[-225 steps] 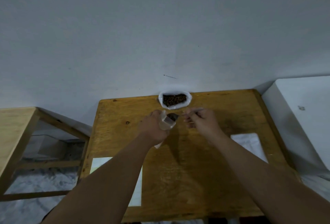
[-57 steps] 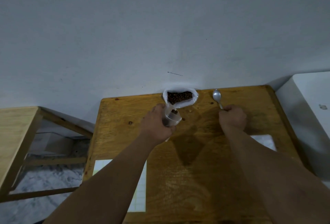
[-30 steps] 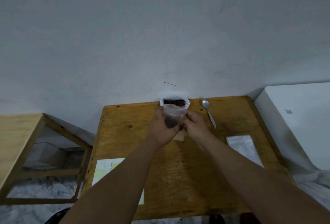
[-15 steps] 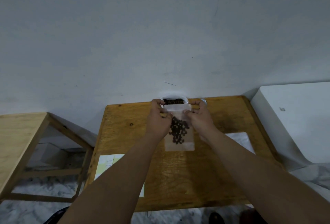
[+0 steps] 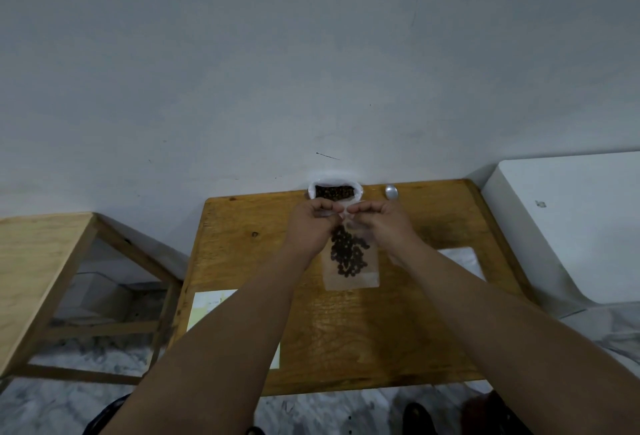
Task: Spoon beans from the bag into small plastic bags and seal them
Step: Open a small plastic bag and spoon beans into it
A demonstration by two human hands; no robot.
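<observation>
the left hand point(image 5: 311, 228) and right hand point(image 5: 382, 226) pinched the top edge of a small plastic bag point(image 5: 349, 277) of dark beans with curled fingers, over a wooden desk point(image 5: 346, 337) (the open bean bag point(image 5: 334, 191) and a spoon point(image 5: 391, 191) sat just behind).

Single head-worn wide-angle view, forward and down over the table point(image 5: 346, 330).

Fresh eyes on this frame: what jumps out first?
Both hands meet at mid-table: the left hand and right hand pinch the top edge of a small clear bag with a dark clump of beans inside. Just behind them, against the wall, sits the open white bean bag. A spoon lies to its right on the wooden table.
</observation>
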